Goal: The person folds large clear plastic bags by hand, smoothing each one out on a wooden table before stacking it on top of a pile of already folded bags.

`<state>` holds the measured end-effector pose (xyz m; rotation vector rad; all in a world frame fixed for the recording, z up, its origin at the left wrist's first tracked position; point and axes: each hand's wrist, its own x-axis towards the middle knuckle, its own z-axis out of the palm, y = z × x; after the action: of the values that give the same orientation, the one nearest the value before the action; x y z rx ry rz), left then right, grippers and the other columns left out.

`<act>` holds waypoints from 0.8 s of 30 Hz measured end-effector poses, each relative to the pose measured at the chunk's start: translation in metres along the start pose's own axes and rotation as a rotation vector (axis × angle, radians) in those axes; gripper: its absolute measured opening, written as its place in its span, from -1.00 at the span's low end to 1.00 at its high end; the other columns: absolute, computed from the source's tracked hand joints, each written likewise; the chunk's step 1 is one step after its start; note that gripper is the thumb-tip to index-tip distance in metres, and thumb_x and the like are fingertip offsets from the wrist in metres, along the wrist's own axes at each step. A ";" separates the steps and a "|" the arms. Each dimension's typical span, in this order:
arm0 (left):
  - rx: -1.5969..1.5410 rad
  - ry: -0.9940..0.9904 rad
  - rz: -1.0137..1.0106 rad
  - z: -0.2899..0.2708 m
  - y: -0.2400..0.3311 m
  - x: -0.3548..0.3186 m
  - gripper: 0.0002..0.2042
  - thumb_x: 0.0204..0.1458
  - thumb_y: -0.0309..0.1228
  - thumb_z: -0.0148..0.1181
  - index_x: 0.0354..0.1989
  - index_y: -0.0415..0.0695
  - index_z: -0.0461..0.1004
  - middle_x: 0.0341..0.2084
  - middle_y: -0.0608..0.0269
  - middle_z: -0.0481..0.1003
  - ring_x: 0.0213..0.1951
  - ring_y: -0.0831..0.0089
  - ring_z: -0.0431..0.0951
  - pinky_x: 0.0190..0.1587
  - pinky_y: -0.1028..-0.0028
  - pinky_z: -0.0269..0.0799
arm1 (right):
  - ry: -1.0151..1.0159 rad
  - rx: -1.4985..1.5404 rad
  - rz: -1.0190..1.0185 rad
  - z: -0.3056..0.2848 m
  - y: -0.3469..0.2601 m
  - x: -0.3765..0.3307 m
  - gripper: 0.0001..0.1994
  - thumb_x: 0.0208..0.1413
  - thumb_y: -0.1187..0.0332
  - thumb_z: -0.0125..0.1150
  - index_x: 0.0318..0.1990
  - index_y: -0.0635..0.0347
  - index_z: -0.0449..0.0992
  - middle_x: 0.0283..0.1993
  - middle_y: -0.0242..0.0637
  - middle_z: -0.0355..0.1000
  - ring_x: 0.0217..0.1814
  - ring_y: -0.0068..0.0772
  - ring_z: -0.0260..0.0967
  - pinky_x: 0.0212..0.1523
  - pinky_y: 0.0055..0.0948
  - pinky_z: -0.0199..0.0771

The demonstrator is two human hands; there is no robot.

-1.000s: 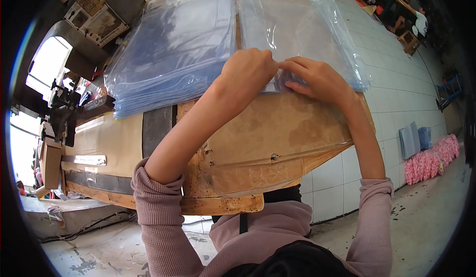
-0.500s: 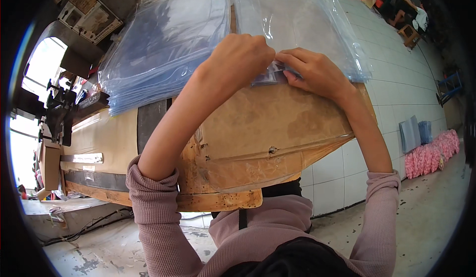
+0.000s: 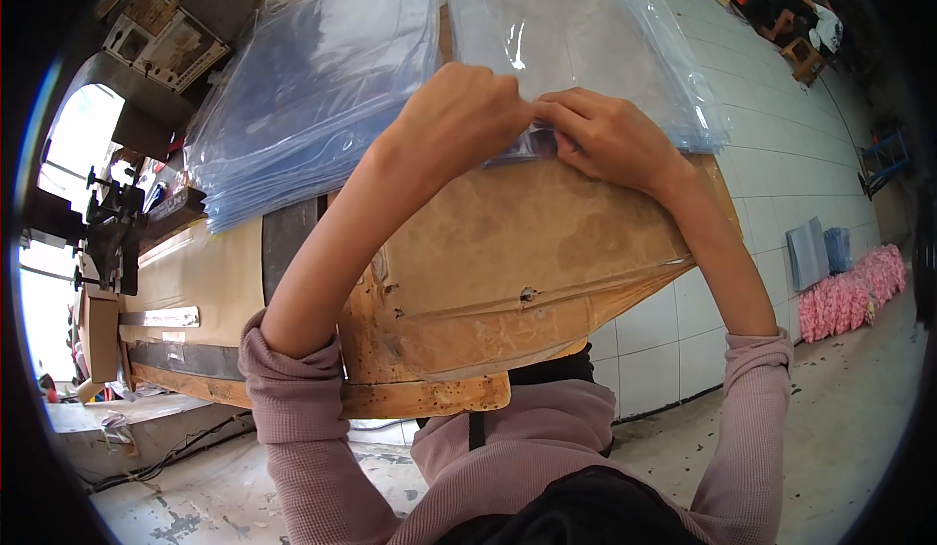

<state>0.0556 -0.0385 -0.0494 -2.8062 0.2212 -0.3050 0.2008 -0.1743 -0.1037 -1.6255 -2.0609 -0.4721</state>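
A stack of clear plastic sheets or bags (image 3: 595, 42) lies at the far right of the work table, its near edge under both my hands. My left hand (image 3: 467, 106) is closed over that edge, knuckles up. Close beside it, my right hand (image 3: 615, 140) is closed too, thumb and forefinger pinching at the plastic edge. The fingertips nearly meet, and the left ones are hidden behind the hand. To the left lies a thicker stack of bluish clear plastic (image 3: 312, 86), its near edges fanned in layers.
Brown taped paper or board (image 3: 517, 223) covers the near tabletop (image 3: 429, 394), which has a wooden edge. A dark clamp-like machine (image 3: 115, 223) stands at the left. On the floor at right are a pink bundle (image 3: 851, 293) and grey-blue packs (image 3: 808, 252) against a tiled surface.
Both hands stay together at the plastic edge, with a slight shift of the fingers. The whole view has shifted a little, so the table and stacks appear slightly further left.
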 end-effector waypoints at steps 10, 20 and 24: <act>-0.151 0.143 -0.163 0.032 0.023 -0.032 -0.67 0.03 -0.44 0.00 -0.05 -0.36 0.30 -0.12 -0.13 0.43 -0.26 0.11 0.53 -0.30 0.35 0.48 | -0.104 -0.194 0.003 0.004 -0.003 0.003 -0.71 -0.09 0.44 0.13 -0.14 0.18 0.44 -0.18 -0.30 0.45 -0.16 -0.31 0.41 -0.32 -0.42 0.50; -0.143 0.236 -0.225 0.022 0.032 -0.050 -0.71 -0.14 -0.37 0.24 -0.22 -0.14 0.39 -0.29 0.25 0.42 -0.24 0.31 0.45 -0.16 0.34 0.39 | 0.100 -0.049 0.068 0.006 0.002 0.007 -0.77 -0.11 0.47 0.08 -0.22 0.12 0.47 -0.39 -0.33 0.46 -0.37 -0.30 0.44 -0.41 -0.38 0.46; -0.210 0.320 -0.215 0.023 0.027 -0.051 -0.78 -0.14 -0.38 0.22 -0.30 -0.15 0.43 -0.38 0.27 0.46 -0.32 0.30 0.48 -0.26 0.35 0.42 | 0.070 -0.094 0.097 0.004 -0.008 0.013 -0.79 -0.08 0.35 0.14 -0.22 0.00 0.49 -0.41 -0.44 0.45 -0.36 -0.43 0.42 -0.49 -0.47 0.44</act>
<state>0.0089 -0.0476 -0.0887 -2.9786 0.0201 -0.8274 0.1904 -0.1639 -0.0994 -1.7289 -1.9257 -0.5912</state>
